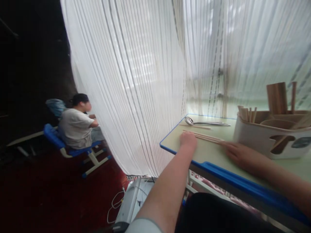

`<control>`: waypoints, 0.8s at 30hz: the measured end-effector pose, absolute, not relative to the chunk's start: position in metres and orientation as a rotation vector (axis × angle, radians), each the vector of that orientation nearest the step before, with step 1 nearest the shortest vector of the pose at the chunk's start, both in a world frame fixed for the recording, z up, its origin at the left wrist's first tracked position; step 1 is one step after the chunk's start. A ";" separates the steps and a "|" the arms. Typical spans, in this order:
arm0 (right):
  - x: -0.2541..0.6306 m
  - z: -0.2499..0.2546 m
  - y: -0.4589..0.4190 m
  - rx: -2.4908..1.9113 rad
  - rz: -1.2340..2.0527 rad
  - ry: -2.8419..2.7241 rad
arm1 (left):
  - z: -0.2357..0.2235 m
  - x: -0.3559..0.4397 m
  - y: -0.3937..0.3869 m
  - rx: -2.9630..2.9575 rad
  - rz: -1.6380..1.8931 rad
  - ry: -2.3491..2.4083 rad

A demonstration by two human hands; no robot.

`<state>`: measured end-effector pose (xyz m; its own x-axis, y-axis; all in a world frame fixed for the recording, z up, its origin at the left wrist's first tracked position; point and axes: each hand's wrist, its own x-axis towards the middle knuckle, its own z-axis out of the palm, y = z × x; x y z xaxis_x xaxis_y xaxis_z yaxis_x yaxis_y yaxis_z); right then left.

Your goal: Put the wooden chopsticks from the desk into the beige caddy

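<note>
Several pale wooden chopsticks (206, 137) lie bundled side by side just above the tabletop or on it; I cannot tell which. My left hand (188, 140) is closed around their left end. At their right end, the fingers of my right hand (236, 154) are pressed together on the tips, slightly blurred. Behind the bundle, a metal slotted spoon (206, 123) rests with its round head to the left. Another thin chopstick (200, 127) lies between the spoon and the bundle.
Right of my hands stands a white utensil box (257, 142) holding wooden utensils. The table (173, 139) has a blue edge. White striped curtains (145, 81) hang behind it. A white appliance with cables (134, 197) sits on the floor. A seated person (76, 126) is far left.
</note>
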<state>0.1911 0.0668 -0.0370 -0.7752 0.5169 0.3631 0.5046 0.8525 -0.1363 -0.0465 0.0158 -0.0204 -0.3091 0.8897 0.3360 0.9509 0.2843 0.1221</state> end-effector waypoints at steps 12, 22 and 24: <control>0.188 -0.041 0.043 -1.044 -0.258 -2.553 | 0.000 -0.033 -0.025 -1.841 -0.467 -2.215; 0.195 -0.036 0.022 -1.187 -0.112 -2.213 | 0.003 -0.027 -0.034 -2.068 -0.547 -1.982; 0.195 -0.033 0.017 -1.137 -0.068 -2.159 | 0.003 -0.027 -0.032 -2.055 -0.574 -1.989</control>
<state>0.1951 0.0168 -0.0332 -0.3817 0.7088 0.5933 0.7449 0.6159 -0.2565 -0.0275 -0.0319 0.0028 0.0054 0.9049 0.4256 0.9926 -0.0566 0.1078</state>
